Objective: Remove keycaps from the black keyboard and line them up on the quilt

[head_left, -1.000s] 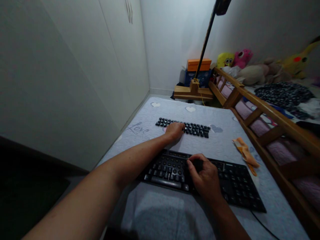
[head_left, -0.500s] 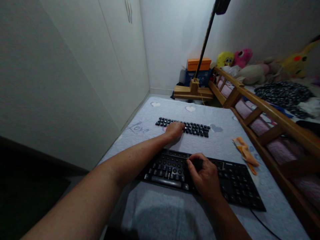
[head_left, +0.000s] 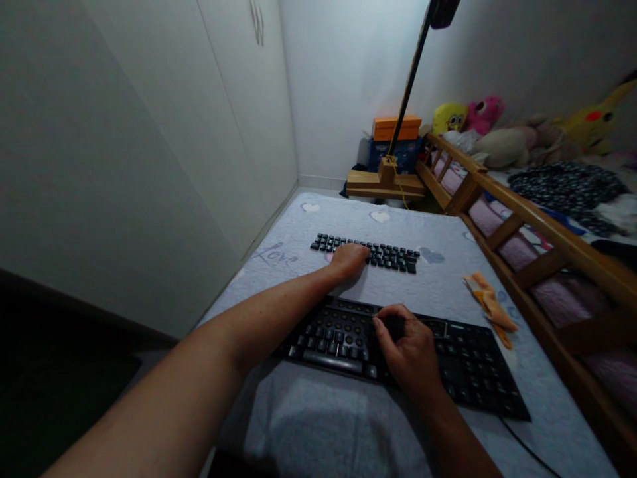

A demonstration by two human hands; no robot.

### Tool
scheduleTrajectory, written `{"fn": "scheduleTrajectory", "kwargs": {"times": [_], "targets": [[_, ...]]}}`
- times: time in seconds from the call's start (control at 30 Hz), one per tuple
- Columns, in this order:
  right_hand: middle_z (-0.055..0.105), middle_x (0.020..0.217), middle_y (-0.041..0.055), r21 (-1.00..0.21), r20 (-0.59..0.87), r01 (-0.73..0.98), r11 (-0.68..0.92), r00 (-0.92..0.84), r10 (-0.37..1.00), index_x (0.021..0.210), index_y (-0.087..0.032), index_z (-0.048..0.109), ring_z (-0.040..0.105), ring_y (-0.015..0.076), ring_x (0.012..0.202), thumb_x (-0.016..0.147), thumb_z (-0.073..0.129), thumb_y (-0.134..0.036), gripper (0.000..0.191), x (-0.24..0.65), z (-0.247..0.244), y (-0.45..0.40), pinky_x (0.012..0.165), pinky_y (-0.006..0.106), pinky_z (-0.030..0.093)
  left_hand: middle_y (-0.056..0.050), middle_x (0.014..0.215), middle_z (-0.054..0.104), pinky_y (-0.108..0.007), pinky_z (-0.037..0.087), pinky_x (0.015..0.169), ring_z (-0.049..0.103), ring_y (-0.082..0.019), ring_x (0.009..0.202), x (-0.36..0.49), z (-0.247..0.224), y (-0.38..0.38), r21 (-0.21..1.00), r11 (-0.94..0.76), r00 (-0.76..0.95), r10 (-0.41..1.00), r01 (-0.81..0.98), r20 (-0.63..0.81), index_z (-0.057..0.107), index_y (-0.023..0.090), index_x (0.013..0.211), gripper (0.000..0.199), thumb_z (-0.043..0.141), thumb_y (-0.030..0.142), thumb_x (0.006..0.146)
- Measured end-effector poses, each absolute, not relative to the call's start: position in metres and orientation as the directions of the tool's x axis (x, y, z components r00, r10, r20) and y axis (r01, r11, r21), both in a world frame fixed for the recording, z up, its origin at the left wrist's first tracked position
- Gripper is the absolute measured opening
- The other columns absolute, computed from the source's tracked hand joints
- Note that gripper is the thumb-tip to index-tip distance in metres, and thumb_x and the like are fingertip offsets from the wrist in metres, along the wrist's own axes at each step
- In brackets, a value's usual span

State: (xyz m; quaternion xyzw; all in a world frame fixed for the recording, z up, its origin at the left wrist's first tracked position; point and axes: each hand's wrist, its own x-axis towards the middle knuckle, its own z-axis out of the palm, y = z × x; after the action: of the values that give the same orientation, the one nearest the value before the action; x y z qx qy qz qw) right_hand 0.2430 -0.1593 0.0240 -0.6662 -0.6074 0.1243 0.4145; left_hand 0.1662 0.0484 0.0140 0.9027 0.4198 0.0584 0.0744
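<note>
Loose black keycaps (head_left: 393,257) lie in rows on the light blue quilted cover. My left hand (head_left: 350,260) reaches across to these rows with its fingers curled down at them; the fingertips are mostly hidden, and whatever they grip does not show. Nearer to me lies a black keyboard (head_left: 331,364), part of its keys removed so that round mounts show. Over its middle is my right hand (head_left: 411,345), thumb and index finger brought together in a pinch near the upper rows. What sits in that pinch is too dark to make out.
A brush with an orange handle (head_left: 501,336) lies against a peach cloth (head_left: 492,307) at the right. The keyboard's cable (head_left: 527,446) runs off to the lower right. A wooden bed rail (head_left: 537,232) borders the right side; a white cabinet (head_left: 199,133) stands left.
</note>
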Motion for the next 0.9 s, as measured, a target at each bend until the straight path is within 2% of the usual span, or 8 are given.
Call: {"fn": "scheduleTrajectory", "kwargs": {"times": [0.37, 0.63, 0.73, 0.9], "targets": [[0.066, 0.074, 0.0020, -0.695, 0.353, 0.714, 0.083, 0.238, 0.905, 0.079, -0.020, 0.061, 0.063, 0.0179, 0.071, 0.086, 0.056, -0.028, 0.012, 0.242, 0.026, -0.160, 0.069, 0.028, 0.047, -0.009, 0.106, 0.071, -0.033, 0.046, 0.086, 0.064, -0.025, 0.100, 0.163, 0.014, 0.047, 0.215, -0.619, 0.625, 0.779, 0.755, 0.047, 0.070, 0.023, 0.108, 0.029, 0.055, 0.025, 0.083], [0.066, 0.074, 0.0018, -0.697, 0.354, 0.712, 0.082, 0.243, 0.903, 0.080, -0.020, 0.061, 0.063, 0.0179, 0.070, 0.086, 0.055, -0.029, 0.012, 0.243, 0.025, -0.160, 0.069, 0.029, 0.047, -0.007, 0.104, 0.072, -0.030, 0.047, 0.083, 0.065, -0.023, 0.098, 0.159, 0.020, 0.045, 0.227, -0.595, 0.600, 0.798, 0.771, 0.054, 0.069, 0.026, 0.108, 0.028, 0.056, 0.024, 0.083], [0.066, 0.075, 0.0017, -0.716, 0.338, 0.694, 0.077, 0.249, 0.907, 0.081, -0.020, 0.062, 0.063, 0.0179, 0.070, 0.086, 0.056, -0.030, 0.013, 0.244, 0.026, -0.160, 0.069, 0.029, 0.047, -0.005, 0.100, 0.072, -0.029, 0.048, 0.080, 0.065, -0.022, 0.093, 0.149, 0.027, 0.043, 0.266, -0.616, 0.614, 0.783, 0.741, 0.104, 0.070, 0.025, 0.106, 0.027, 0.057, 0.025, 0.083], [0.063, 0.076, 0.0018, -0.744, 0.371, 0.657, 0.119, 0.259, 0.892, 0.078, -0.021, 0.061, 0.061, 0.0182, 0.074, 0.085, 0.058, -0.030, 0.011, 0.245, 0.028, -0.159, 0.069, 0.029, 0.047, -0.002, 0.092, 0.073, -0.025, 0.048, 0.079, 0.065, -0.016, 0.084, 0.114, 0.039, 0.033, 0.399, -0.635, 0.615, 0.764, 0.662, 0.195, 0.071, 0.022, 0.099, 0.020, 0.059, 0.024, 0.083]]}}
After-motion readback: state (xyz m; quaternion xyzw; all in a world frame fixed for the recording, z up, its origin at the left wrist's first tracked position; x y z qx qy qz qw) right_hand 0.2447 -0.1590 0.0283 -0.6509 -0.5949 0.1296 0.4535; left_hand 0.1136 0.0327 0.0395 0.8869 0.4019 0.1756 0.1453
